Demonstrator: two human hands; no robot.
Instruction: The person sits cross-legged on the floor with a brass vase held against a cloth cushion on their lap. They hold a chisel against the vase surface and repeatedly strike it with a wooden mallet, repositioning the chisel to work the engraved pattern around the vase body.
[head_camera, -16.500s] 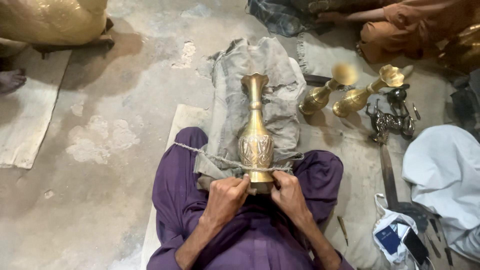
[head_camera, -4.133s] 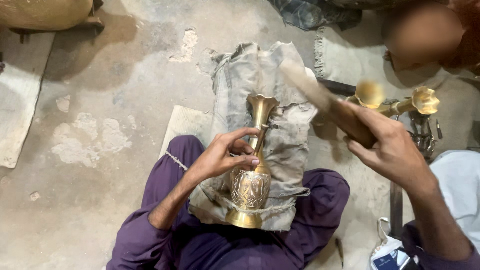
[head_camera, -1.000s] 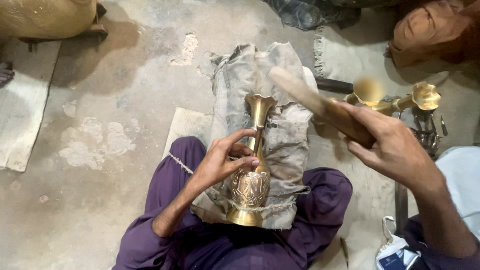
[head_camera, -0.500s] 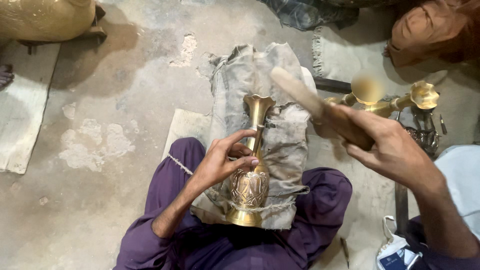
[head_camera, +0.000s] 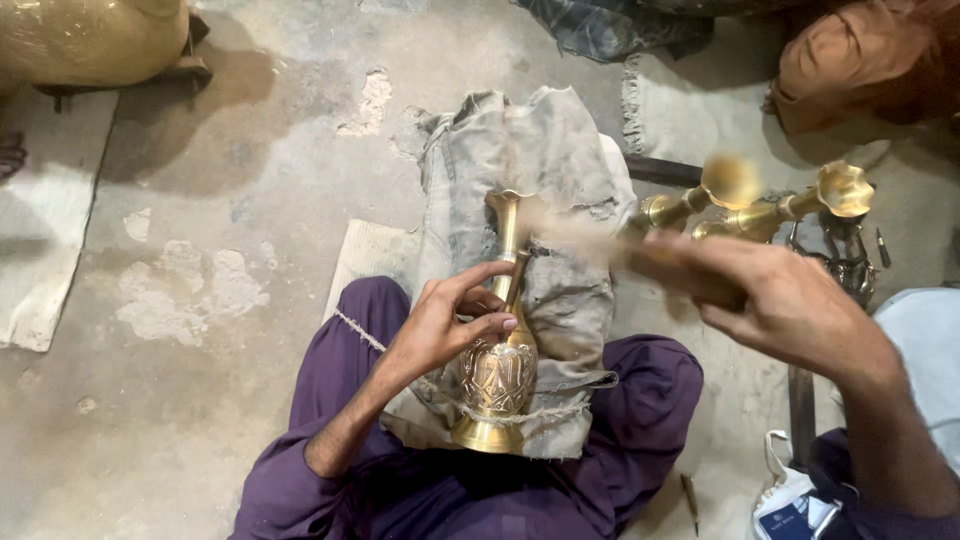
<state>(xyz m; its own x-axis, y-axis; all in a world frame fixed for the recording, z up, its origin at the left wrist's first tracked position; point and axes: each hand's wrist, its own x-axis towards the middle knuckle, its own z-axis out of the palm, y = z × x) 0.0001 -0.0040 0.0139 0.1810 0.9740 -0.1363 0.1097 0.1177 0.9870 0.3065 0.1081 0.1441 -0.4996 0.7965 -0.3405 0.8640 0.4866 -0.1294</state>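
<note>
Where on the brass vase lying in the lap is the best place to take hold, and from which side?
Probably the slim neck, from the person's left. The brass vase lies on the grey cloth, base toward the body, and the left hand already wraps its narrow neck. The right hand swings a blurred wooden stick from the other side.

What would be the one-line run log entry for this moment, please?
left hand: grips brass vase neck | right hand: holds blurred wooden stick | vase on grey cloth over lap
</note>
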